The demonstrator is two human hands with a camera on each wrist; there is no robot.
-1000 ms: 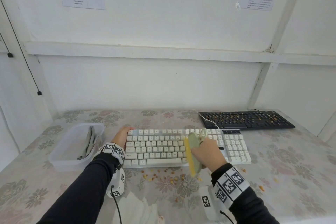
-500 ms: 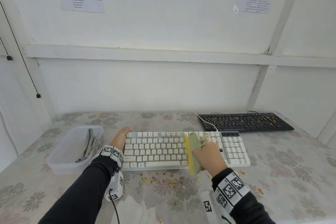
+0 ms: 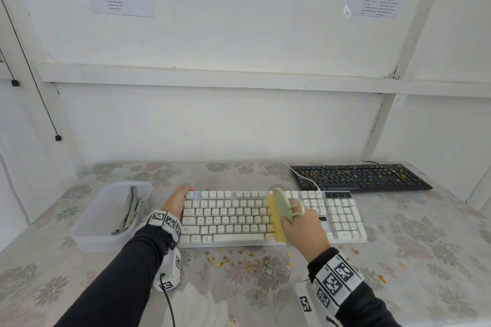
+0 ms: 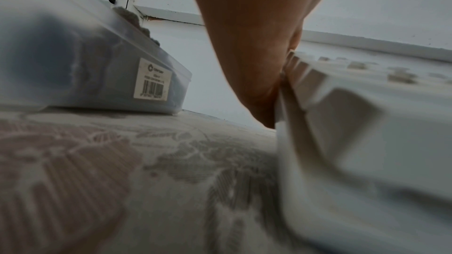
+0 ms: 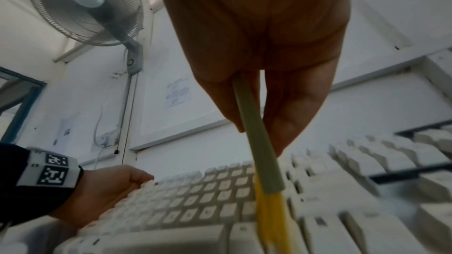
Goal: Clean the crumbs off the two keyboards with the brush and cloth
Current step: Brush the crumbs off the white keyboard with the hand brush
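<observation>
A white keyboard point(image 3: 239, 218) lies in front of me on the flowered table. My right hand point(image 3: 303, 225) grips a pale green brush point(image 3: 281, 204) whose yellow bristles point(image 3: 276, 223) rest on the keys right of centre; the right wrist view shows the brush point(image 5: 259, 154) pinched between thumb and fingers. My left hand point(image 3: 176, 200) holds the keyboard's left end, fingers curled over the top corner, pressed to its side point(image 4: 257, 76). A black keyboard point(image 3: 358, 176) strewn with orange crumbs lies at the back right. A grey cloth point(image 3: 132, 210) lies in the clear tub.
A clear plastic tub point(image 3: 106, 218) stands left of the white keyboard. Orange crumbs point(image 3: 239, 263) lie scattered on the table before the keyboard. White tissue point(image 3: 202, 305) sits at the near edge. A wall runs close behind the table.
My right hand has pushed the brush away from me, from the keyboard's front edge up over the key rows. The left hand stays on the keyboard's left end.
</observation>
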